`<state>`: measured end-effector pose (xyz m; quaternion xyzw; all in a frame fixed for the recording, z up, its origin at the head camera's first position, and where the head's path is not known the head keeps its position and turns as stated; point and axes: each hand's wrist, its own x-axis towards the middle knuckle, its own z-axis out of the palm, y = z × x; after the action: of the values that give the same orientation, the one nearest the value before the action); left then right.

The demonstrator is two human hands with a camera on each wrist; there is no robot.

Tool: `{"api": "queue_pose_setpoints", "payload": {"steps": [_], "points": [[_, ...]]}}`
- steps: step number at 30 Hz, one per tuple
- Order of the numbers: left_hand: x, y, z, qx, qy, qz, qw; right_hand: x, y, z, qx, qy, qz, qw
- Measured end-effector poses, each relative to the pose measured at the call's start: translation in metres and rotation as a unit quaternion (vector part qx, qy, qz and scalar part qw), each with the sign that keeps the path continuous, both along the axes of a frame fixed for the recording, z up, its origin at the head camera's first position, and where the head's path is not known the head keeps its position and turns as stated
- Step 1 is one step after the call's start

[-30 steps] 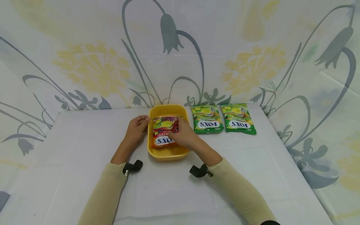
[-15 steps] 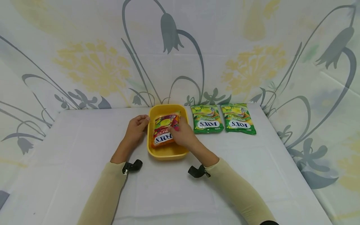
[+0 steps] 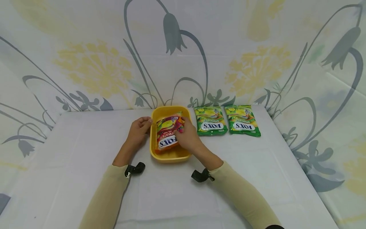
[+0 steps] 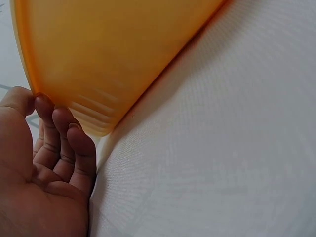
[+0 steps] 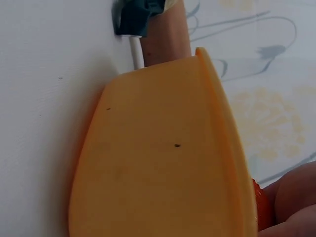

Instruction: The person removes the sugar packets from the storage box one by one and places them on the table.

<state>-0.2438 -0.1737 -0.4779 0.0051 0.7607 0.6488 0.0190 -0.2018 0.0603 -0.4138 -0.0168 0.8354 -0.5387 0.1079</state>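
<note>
A yellow plastic tub [image 3: 169, 158] stands on the white-covered table. In it lies a red and orange candy bag [image 3: 166, 133] marked FOX'S FRUITS, slightly tilted. My right hand [image 3: 187, 135] reaches over the tub's right rim and grips the bag's right side, thumb on top; its other fingers are mostly hidden. My left hand [image 3: 139, 130] pinches the tub's left rim between thumb and forefinger. In the left wrist view, that hand [image 4: 54, 158] shows its remaining fingers curled beside the tub wall [image 4: 118, 54]. A red edge of the bag [image 5: 262, 210] peeks above the rim in the right wrist view.
Two green FOX'S candy bags, a nearer one [image 3: 211, 121] and a farther one [image 3: 242, 121], lie side by side to the right of the tub. Behind the table [image 3: 171, 194] rises a flower-patterned cloth [image 3: 183, 70].
The right hand has lifted and turned the fruit candy bag, so its far end now leans right and higher in the tub. The left hand has stayed on the rim.
</note>
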Motion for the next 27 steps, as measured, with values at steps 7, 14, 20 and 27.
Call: {"api": "queue_pose_setpoints", "payload": {"steps": [7,14,20,27], "points": [[0.0,0.002,0.002,-0.003,0.004,-0.005,1.0,0.002,0.01,0.009,-0.044,0.004,-0.027,0.9987],[0.0,-0.001,0.002,0.003,0.002,0.002,1.0,0.008,0.024,0.013,-0.091,-0.033,-0.04,0.9945],[-0.002,0.0,-0.001,0.025,0.001,-0.001,0.9997,0.018,0.038,0.017,-0.121,-0.033,-0.048,0.991],[-0.004,0.001,-0.005,0.046,0.01,0.002,0.9989,0.028,0.055,0.021,-0.152,-0.048,-0.053,0.9857]]}}
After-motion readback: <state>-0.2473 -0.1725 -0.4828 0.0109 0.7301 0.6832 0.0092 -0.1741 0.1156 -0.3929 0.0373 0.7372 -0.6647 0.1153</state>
